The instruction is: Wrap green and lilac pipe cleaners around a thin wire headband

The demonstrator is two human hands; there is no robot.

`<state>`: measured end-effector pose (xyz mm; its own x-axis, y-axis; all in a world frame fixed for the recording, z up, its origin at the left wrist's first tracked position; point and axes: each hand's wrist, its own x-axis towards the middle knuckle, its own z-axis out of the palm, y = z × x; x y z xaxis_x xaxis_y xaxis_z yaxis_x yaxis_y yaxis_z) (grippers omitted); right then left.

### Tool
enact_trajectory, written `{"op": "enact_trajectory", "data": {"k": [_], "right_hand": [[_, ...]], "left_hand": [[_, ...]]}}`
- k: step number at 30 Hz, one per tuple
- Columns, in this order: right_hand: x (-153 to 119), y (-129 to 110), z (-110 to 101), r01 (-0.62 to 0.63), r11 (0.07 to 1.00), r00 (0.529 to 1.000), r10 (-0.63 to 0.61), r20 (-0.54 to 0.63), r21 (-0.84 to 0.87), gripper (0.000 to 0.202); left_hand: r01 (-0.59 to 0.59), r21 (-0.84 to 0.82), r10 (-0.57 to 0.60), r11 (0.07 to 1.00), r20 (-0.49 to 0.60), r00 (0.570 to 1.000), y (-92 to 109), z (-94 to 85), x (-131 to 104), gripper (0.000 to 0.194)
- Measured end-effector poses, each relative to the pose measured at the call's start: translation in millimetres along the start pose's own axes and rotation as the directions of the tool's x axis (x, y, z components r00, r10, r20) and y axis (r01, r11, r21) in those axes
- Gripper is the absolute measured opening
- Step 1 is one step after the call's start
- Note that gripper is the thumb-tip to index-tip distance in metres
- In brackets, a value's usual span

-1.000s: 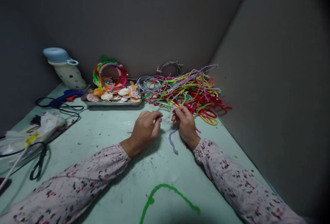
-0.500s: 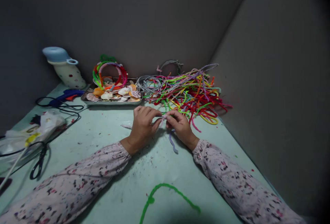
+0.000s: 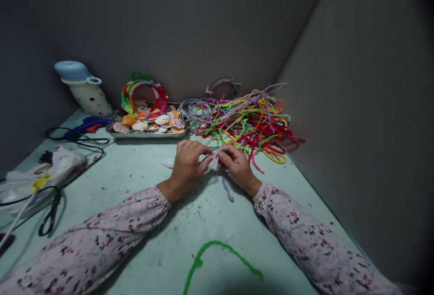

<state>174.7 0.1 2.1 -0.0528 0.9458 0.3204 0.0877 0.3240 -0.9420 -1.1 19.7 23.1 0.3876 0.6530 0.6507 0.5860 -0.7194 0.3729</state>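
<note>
My left hand [image 3: 190, 161] and my right hand [image 3: 237, 164] meet fingertip to fingertip near the middle of the table. Between them they pinch a small pale pink-purple fuzzy strand [image 3: 214, 155]; its details are partly covered by my fingers. A purple fuzzy stem [image 3: 228, 188] hangs or lies just below my right hand. On the table nearer to me, a green fuzzy stem [image 3: 217, 243] lies bent in an arc. Behind my right hand spreads a pile of multicoloured fuzzy stems [image 3: 251, 116].
A metal tray [image 3: 149, 135] of shells holds coloured hoops [image 3: 129, 100]. Coiled grey wire [image 3: 196, 110] sits beside it. Farther left are a blue-capped bottle [image 3: 90, 98], a blue tool [image 3: 84, 126], black cables [image 3: 56, 204] and a plastic bag [image 3: 64, 164]. Walls stand behind and right.
Both hands stay in nearly the same place, with only slight finger movement around the pale strand. The view has shifted very slightly.
</note>
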Motion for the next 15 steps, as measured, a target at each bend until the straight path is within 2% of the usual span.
{"op": "enact_trajectory", "data": {"k": [15], "right_hand": [[-0.2, 1.3, -0.7, 0.010, 1.000, 1.000, -0.010, -0.002, -0.002, 0.021]], "left_hand": [[0.066, -0.085, -0.064, 0.994, 0.026, 0.998, 1.4, 0.8, 2.5, 0.010]]}}
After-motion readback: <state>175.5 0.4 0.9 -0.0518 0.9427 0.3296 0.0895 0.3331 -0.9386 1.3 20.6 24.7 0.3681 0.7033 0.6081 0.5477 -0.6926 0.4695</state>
